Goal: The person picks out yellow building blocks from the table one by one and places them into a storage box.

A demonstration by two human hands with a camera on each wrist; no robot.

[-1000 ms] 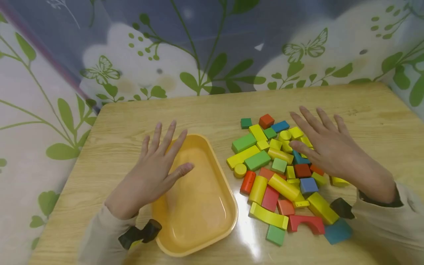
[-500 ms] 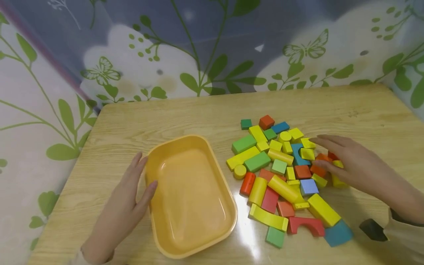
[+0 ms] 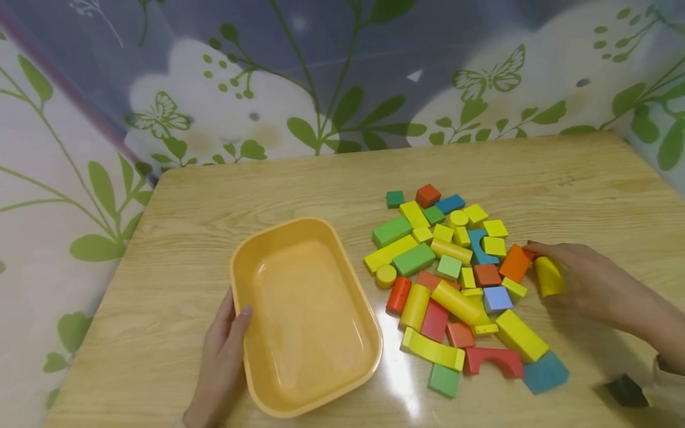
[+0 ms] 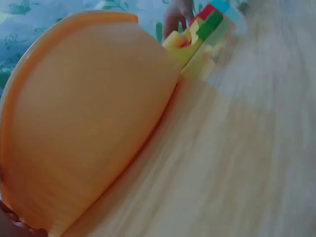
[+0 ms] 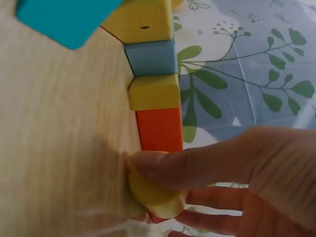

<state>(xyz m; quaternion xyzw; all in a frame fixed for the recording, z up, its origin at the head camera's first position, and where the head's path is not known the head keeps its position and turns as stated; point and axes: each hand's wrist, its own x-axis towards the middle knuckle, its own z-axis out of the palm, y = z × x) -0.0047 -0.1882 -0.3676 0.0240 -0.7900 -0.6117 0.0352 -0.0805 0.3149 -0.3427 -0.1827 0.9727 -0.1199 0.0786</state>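
Note:
An orange-yellow plastic tray (image 3: 310, 309) rests on the wooden table. Its left side is gripped by my left hand (image 3: 216, 356), the thumb at the rim and the fingers against the outer wall. In the left wrist view the tray wall (image 4: 94, 108) fills much of the picture, and only a bit of the hand (image 4: 19, 224) shows. My right hand (image 3: 599, 282) is at the right edge of a spread of toy blocks. It holds a yellow cylinder block (image 3: 549, 277), with the thumb (image 5: 168, 168) on one side and fingers beyond. An orange-red block (image 3: 517, 263) lies beside it.
Several green, red, yellow and blue blocks lie right of the tray, among them a red arch block (image 3: 493, 362) and a teal block (image 3: 546, 373) nearest me. A patterned wall covering (image 3: 321, 77) borders the table's (image 3: 257, 190) far edge.
Both hands have come down from above the table. The left hand has taken hold of the tray's left side; the right hand has moved round the yellow cylinder block.

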